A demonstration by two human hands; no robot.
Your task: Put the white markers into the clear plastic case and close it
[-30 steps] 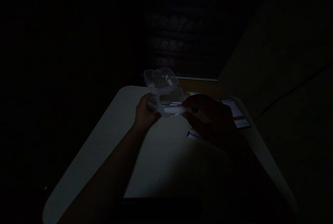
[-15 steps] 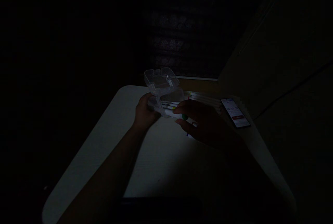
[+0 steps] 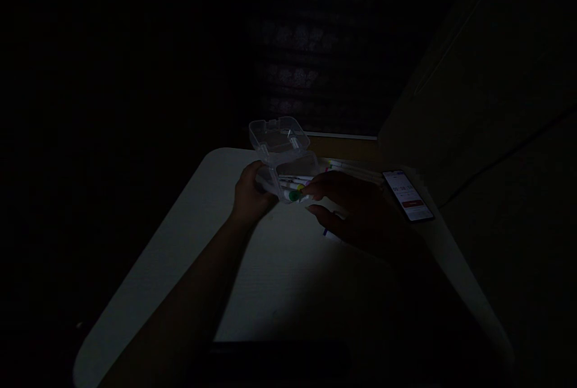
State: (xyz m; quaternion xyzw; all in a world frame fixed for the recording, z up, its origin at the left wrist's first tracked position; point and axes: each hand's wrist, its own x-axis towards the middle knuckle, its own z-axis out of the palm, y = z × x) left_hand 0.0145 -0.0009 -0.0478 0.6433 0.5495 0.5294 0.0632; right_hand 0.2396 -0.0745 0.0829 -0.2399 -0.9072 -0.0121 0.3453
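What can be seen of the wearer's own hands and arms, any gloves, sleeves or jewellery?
The left hand is ungloved, and the left forearm shows no sleeve, watch or bracelet down to the picture's edge. The right hand also looks ungloved. The right forearm is too dark to tell whether a sleeve covers it.

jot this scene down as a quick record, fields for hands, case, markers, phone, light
left hand: holds the clear case
right hand: thumb and index finger apart, at the case mouth near a green-ended marker; contact unclear
case lid: open
markers: several in the case; more on the table beyond the right hand
phone: on the table, screen lit
light: very dim
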